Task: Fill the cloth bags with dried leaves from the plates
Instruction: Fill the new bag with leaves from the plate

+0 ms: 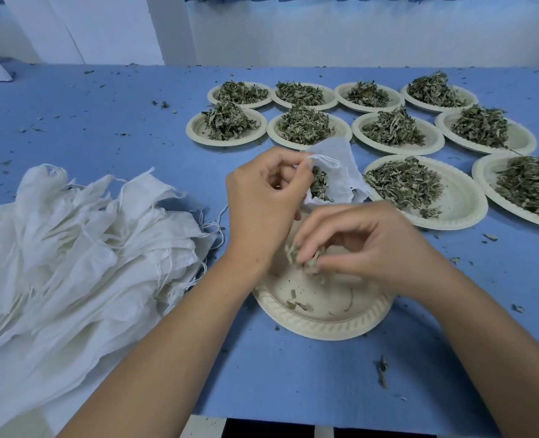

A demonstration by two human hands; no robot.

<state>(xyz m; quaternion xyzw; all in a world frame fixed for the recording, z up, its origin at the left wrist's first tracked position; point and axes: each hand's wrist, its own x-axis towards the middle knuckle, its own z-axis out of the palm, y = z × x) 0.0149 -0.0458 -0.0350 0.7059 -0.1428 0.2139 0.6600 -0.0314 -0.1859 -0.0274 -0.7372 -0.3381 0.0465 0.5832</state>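
My left hand (262, 197) pinches the rim of a white cloth bag (341, 172), holding its mouth open above a cream plate (318, 314). Dried green leaves show inside the bag. My right hand (366, 245) has its fingers curled round a small clump of dried leaves (306, 259) just over that plate. Only a few leaf scraps lie on the plate. Several other cream plates heaped with dried leaves (404, 181) stand behind and to the right.
A big heap of white drawstring cloth bags (72, 241) lies at the left on the blue table (104, 115). Leaf crumbs are scattered over the table. The table's front edge runs along the bottom; a white wall stands behind.
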